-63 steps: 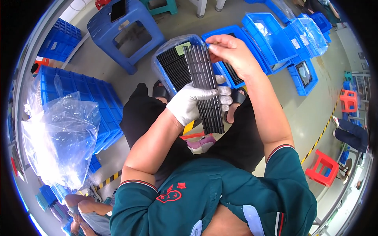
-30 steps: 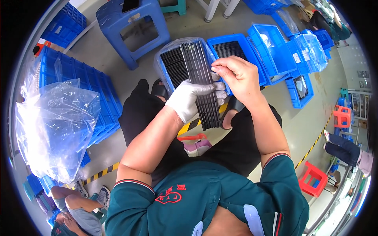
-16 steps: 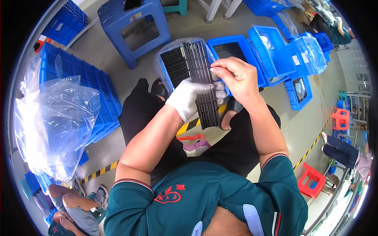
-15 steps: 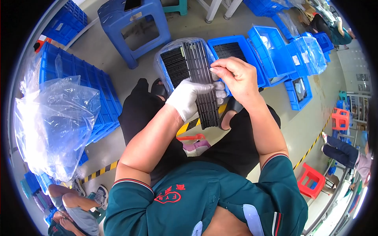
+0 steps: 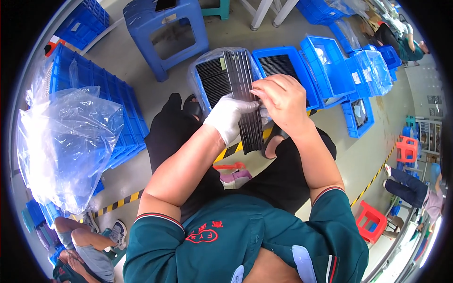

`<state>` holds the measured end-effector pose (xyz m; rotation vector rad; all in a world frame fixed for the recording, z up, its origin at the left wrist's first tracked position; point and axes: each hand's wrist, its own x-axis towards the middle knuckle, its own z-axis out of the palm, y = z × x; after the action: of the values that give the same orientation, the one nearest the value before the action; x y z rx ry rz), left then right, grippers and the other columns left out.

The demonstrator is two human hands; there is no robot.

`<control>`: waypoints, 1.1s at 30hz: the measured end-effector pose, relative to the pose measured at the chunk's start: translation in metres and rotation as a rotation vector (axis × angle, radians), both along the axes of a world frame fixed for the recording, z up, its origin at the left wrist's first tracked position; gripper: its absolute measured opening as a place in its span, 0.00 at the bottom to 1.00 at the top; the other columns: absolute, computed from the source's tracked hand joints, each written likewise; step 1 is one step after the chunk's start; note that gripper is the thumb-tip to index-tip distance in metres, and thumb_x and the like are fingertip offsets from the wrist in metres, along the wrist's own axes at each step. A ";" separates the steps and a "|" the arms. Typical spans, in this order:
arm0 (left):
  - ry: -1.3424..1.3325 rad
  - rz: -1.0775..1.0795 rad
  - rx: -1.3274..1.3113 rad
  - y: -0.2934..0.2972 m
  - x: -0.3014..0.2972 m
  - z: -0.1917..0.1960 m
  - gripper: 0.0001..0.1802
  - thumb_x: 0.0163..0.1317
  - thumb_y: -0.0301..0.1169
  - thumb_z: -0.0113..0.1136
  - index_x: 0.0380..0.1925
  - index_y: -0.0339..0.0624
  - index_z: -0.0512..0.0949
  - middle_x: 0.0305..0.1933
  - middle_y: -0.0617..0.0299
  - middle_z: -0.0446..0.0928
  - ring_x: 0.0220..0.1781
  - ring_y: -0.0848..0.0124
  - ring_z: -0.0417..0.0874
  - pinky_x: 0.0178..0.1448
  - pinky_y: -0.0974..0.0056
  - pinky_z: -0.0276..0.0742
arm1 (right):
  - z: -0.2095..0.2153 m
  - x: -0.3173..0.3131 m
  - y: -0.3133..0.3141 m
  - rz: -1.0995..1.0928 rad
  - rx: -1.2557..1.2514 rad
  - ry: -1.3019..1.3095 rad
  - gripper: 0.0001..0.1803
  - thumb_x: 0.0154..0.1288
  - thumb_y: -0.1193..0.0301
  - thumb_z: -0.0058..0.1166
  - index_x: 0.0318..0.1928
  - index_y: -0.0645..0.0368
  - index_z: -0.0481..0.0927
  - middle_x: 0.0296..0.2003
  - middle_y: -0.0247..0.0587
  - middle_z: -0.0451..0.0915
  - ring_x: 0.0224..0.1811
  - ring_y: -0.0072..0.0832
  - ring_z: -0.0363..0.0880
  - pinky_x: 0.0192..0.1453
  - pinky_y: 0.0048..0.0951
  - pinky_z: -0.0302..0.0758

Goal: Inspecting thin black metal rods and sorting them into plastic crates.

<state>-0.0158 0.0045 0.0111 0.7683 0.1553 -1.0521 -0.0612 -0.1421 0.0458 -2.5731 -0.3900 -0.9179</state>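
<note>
Grey floor (image 5: 361, 158) surrounds the hands. I see the gloved left hand (image 5: 224, 118) clasping the black strips (image 5: 239, 75), its fingers partly hidden; the bare right hand (image 5: 287, 100) bunches its fingertips at their right edge, whether pinching one I cannot tell. Beyond, they partly hide a bagged blue crate (image 5: 202, 96).

Red embroidered lettering (image 5: 217, 224), part of it ringed by a curved red outline (image 5: 216, 234), stands on the chest of the dark green shirt (image 5: 231, 214). White labels (image 5: 356, 78) on the blue crates (image 5: 349, 66) at the right and a pale label (image 5: 168, 18) on the blue stool (image 5: 145, 19) are too small to read.
</note>
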 end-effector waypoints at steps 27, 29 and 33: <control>0.136 -0.065 -0.094 0.002 0.004 0.009 0.14 0.62 0.20 0.51 0.49 0.34 0.74 0.41 0.51 0.78 0.40 0.58 0.83 0.47 0.53 0.82 | -0.007 -0.003 -0.006 -0.136 0.655 0.377 0.06 0.57 0.78 0.62 0.36 0.61 0.84 0.30 0.33 0.81 0.33 0.18 0.77 0.36 0.20 0.72; 0.140 -0.068 -0.106 0.002 0.004 0.008 0.14 0.62 0.20 0.50 0.48 0.33 0.74 0.40 0.51 0.78 0.40 0.58 0.83 0.47 0.52 0.82 | -0.007 -0.003 -0.006 -0.122 0.684 0.367 0.06 0.57 0.77 0.62 0.36 0.61 0.84 0.30 0.33 0.81 0.32 0.18 0.77 0.35 0.20 0.72; 0.151 -0.035 -0.102 0.004 0.004 0.005 0.13 0.62 0.19 0.50 0.47 0.33 0.74 0.40 0.52 0.78 0.41 0.59 0.83 0.47 0.54 0.82 | -0.003 -0.002 0.001 -0.072 0.371 0.222 0.06 0.52 0.77 0.65 0.32 0.62 0.83 0.27 0.36 0.80 0.28 0.24 0.78 0.33 0.22 0.72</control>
<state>-0.0117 0.0083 0.0158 0.6012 0.2157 -1.1428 -0.0636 -0.1410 0.0428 -2.3220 -0.0567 -0.6457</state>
